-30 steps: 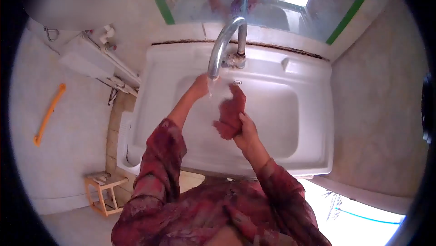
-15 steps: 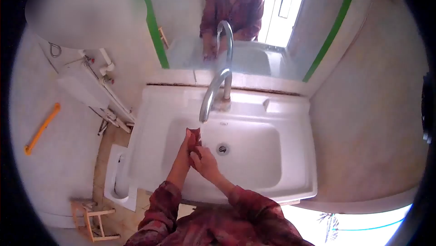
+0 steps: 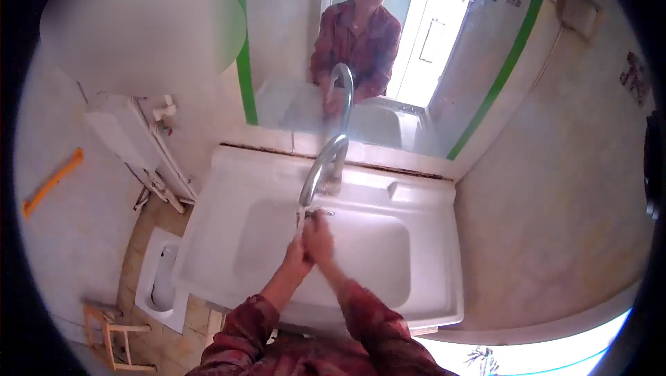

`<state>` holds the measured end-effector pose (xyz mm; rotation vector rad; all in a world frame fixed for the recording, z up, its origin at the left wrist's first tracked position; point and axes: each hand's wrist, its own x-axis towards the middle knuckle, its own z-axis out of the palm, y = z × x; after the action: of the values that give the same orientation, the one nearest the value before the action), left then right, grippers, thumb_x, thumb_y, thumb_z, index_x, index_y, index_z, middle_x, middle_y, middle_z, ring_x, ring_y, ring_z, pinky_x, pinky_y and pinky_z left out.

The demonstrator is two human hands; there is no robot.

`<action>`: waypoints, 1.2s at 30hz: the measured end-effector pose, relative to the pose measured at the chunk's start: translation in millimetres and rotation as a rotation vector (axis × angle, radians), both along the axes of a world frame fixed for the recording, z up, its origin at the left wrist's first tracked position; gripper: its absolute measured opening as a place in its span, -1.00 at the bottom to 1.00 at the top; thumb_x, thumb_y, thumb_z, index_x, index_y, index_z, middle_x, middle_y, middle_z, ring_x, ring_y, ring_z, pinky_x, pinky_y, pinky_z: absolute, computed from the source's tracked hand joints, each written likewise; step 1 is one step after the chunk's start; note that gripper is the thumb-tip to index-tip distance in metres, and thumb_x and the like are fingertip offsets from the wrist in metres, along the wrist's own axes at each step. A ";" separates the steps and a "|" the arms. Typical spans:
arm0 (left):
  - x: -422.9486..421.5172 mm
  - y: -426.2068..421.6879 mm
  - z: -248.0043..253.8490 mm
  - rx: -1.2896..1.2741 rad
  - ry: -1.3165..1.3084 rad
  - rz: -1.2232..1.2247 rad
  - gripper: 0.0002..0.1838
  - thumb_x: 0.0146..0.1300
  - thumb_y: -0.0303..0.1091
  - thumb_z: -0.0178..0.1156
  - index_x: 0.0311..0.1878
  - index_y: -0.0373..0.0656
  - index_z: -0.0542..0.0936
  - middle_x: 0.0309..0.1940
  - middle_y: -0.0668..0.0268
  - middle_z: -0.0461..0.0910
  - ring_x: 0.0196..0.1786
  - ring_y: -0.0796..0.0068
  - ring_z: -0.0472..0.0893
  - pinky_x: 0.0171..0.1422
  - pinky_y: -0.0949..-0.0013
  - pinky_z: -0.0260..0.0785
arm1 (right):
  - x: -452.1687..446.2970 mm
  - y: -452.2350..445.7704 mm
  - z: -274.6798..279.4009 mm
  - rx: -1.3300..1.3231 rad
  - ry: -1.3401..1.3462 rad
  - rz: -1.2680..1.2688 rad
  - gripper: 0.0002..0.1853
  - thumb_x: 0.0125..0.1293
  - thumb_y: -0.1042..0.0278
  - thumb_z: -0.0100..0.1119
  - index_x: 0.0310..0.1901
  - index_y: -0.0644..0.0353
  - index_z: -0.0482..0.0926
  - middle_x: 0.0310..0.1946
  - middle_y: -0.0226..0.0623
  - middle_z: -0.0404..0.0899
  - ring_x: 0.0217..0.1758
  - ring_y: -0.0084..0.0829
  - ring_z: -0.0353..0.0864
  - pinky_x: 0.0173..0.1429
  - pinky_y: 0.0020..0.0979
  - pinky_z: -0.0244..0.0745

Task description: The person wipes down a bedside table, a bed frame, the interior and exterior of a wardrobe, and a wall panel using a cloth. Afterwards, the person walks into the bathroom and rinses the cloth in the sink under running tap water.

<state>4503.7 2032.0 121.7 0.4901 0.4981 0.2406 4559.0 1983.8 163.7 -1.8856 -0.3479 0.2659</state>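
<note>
My left hand [image 3: 297, 252] and my right hand [image 3: 318, 238] press against each other above the white sink basin [image 3: 378, 258], just below the tip of a curved chrome faucet [image 3: 320, 168]. A pale streak, which looks like running water, shows under the spout beside my fingers. The right hand lies over the fingers of the left and is smeared by motion. Most of the left fingers are hidden behind it. Whether anything small sits between the palms, I cannot make out.
A mirror [image 3: 277, 50] edged with green tape hangs behind the sink and reflects a person. To the left are white pipes [image 3: 166, 150], an orange bar [image 3: 53, 182], a white floor toilet [image 3: 163, 279] and a wooden stool [image 3: 111, 338]. A wall [image 3: 534, 237] stands at right.
Both hands have moved forward, up to the faucet tip. The right hand has slid from the left palm toward its fingertips. The head view has tilted up, showing more mirror.
</note>
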 end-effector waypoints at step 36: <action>-19.0 6.4 -7.7 0.056 0.238 0.079 -0.56 0.34 0.17 0.02 -0.21 -0.04 0.55 -0.38 0.34 0.55 -0.33 0.35 0.57 -0.21 0.21 0.46 | -17.0 12.0 -65.9 -0.112 0.163 0.093 -0.59 0.38 0.19 -0.08 0.13 0.28 0.42 0.01 0.18 0.48 0.10 0.02 0.52 0.12 -0.02 0.43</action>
<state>4484.7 2038.4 114.0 0.5578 0.7456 0.2744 4542.0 1995.8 97.8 -1.9446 -0.3150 0.5077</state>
